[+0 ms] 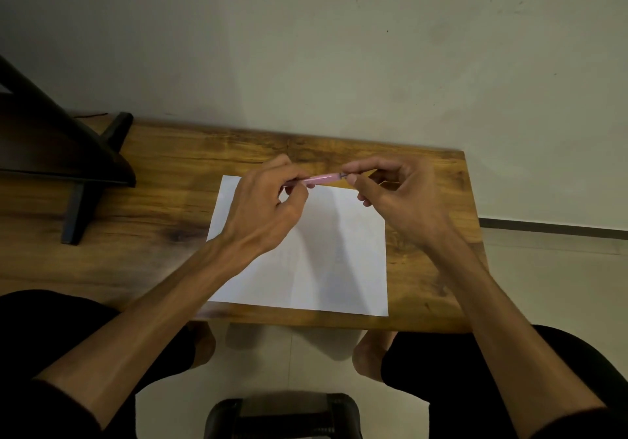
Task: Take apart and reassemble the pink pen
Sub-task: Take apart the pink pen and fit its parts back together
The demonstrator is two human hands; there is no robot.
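While held level, pink pen (321, 179), between both hands' fingertips

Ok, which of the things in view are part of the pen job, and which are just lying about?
Part of the job:
- pink pen, held over the sheet
- left hand, gripping the pen's barrel
- right hand, pinching the pen's dark end

Just lying about:
- white paper sheet on the wooden table
- black stand at the table's left
- dark stool below
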